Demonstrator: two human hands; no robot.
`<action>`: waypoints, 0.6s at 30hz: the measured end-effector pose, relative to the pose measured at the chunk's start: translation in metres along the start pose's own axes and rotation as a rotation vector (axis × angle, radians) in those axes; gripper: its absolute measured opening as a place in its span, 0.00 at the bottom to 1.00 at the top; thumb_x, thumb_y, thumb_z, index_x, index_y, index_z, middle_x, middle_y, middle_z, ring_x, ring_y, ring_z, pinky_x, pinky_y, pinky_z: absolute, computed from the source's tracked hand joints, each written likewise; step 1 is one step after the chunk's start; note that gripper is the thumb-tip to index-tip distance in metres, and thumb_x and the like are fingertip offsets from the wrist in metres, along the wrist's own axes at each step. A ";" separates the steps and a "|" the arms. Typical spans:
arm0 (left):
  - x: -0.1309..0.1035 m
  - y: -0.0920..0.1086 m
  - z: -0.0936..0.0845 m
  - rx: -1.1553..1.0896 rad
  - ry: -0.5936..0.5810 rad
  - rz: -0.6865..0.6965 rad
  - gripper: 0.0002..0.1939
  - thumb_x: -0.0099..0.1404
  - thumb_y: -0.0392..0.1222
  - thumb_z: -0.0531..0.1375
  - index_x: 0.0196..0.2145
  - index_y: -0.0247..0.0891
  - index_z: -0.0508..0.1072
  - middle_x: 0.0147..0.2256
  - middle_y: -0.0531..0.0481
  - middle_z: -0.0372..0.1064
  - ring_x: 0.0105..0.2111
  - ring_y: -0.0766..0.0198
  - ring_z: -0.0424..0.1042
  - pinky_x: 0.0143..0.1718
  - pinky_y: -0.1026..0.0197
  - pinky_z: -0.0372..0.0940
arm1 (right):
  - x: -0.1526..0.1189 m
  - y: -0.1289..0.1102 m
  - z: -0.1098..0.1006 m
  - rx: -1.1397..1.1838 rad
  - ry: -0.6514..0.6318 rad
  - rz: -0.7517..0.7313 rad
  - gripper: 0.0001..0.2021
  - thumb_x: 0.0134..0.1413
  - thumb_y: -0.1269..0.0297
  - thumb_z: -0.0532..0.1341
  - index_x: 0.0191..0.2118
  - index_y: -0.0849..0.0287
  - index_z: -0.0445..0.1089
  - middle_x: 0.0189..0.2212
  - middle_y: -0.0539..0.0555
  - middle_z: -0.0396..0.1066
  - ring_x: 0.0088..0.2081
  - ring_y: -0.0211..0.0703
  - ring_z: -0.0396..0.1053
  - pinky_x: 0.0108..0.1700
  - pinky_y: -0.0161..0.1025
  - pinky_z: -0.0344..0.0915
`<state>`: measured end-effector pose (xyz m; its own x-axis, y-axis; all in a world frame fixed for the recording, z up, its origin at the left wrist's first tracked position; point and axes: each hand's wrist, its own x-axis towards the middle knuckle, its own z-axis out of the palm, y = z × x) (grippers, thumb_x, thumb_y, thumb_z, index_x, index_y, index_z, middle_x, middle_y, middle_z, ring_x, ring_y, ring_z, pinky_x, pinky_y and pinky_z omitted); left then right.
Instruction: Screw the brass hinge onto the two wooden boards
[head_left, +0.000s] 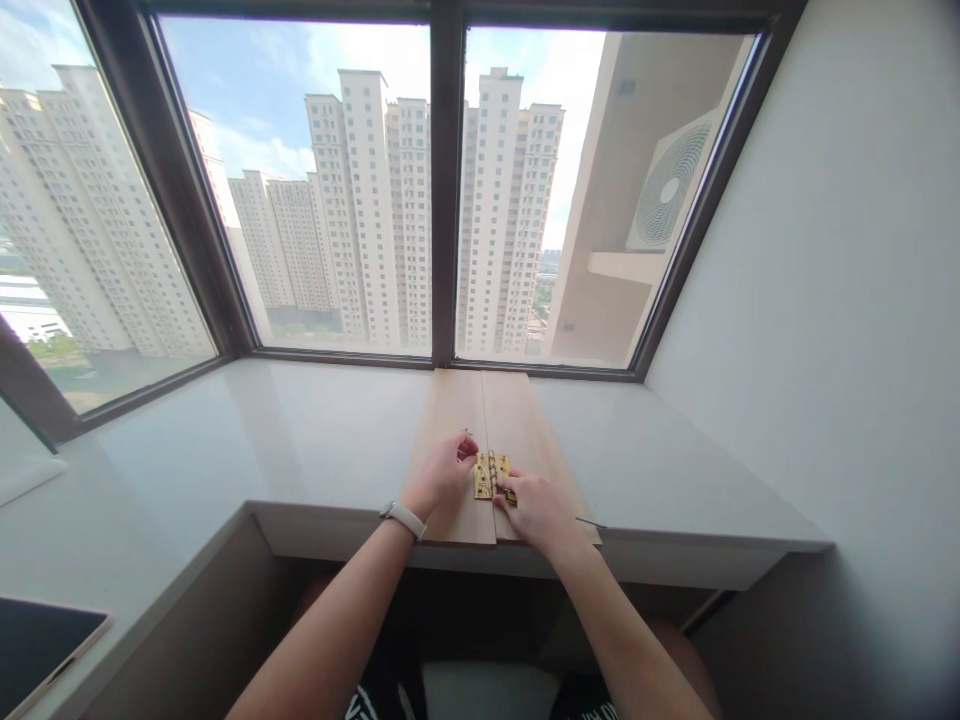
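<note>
A brass-coloured hinge [483,478] lies spread across the seam between two light wooden boards [457,520], its knuckle along the joint. My left hand [448,466] is at the hinge's left leaf, fingertips pinched around a small screw-like piece [468,433] too tiny to make out clearly. Over the right leaf, my right hand [534,508] is curled around a screwdriver with a yellow-and-black handle [511,496]. The tool's thin shaft [591,522] sticks out to the right beyond the hand. Fingers of the right hand touch the hinge and cover part of its right leaf.
Both boards rest on a white windowsill counter [330,440], reaching from its front edge back to the dark window frame [444,200]. A dark flat device [45,650] sits at the lower left. The white wall [840,300] rises on the right.
</note>
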<state>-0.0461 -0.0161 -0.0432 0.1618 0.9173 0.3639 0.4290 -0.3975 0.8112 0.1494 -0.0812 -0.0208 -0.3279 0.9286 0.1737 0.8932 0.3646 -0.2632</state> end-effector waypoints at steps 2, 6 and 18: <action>0.001 -0.001 0.003 0.010 -0.016 0.004 0.03 0.62 0.37 0.59 0.35 0.37 0.73 0.34 0.47 0.74 0.35 0.61 0.74 0.38 0.59 0.68 | 0.000 0.000 -0.001 0.004 -0.005 0.001 0.14 0.63 0.55 0.57 0.46 0.50 0.77 0.46 0.54 0.75 0.43 0.45 0.72 0.44 0.37 0.61; 0.001 -0.004 0.007 0.020 -0.031 0.024 0.04 0.62 0.37 0.59 0.35 0.36 0.73 0.33 0.47 0.74 0.34 0.62 0.74 0.37 0.60 0.68 | -0.001 -0.001 -0.003 0.000 -0.027 0.020 0.14 0.63 0.55 0.57 0.45 0.51 0.78 0.45 0.55 0.75 0.43 0.45 0.72 0.44 0.37 0.62; 0.000 -0.003 0.007 0.061 -0.038 0.028 0.04 0.61 0.34 0.59 0.34 0.36 0.74 0.32 0.47 0.75 0.34 0.61 0.74 0.38 0.59 0.69 | -0.002 -0.010 -0.004 -0.041 0.055 0.087 0.20 0.63 0.46 0.56 0.37 0.53 0.79 0.39 0.56 0.76 0.37 0.45 0.73 0.39 0.38 0.61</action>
<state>-0.0407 -0.0148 -0.0486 0.2078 0.9066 0.3672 0.4772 -0.4217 0.7710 0.1425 -0.0872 -0.0152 -0.2319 0.9511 0.2042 0.9298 0.2784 -0.2407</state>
